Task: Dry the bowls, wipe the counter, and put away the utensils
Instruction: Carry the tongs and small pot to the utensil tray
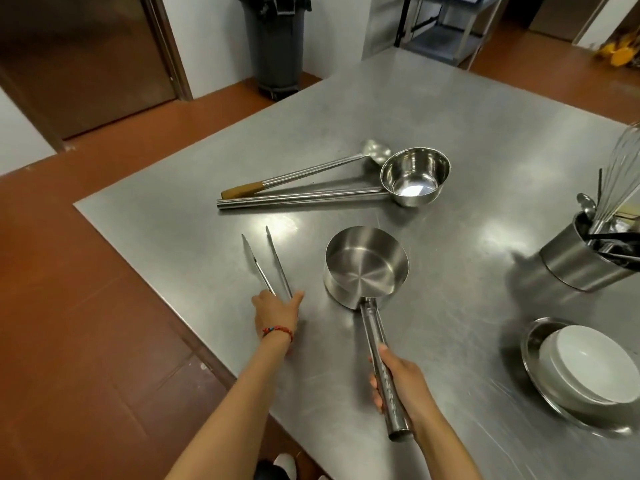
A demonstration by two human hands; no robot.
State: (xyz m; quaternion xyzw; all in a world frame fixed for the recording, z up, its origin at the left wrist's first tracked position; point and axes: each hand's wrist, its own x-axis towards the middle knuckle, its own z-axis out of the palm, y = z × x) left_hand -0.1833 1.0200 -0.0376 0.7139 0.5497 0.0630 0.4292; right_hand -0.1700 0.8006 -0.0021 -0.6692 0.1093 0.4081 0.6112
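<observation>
With the right hand wrapped round the saucepan handle at lower centre and the left hand pinching the tongs beside it, lift both level toward the utensil holder at right.

left hand: arm stretched forward, palm down, fingers gripping the near end of tongs, beaded band at the wrist | right hand: forearm angled in from lower right, fingers curled round a pan handle, thumb along it
</observation>
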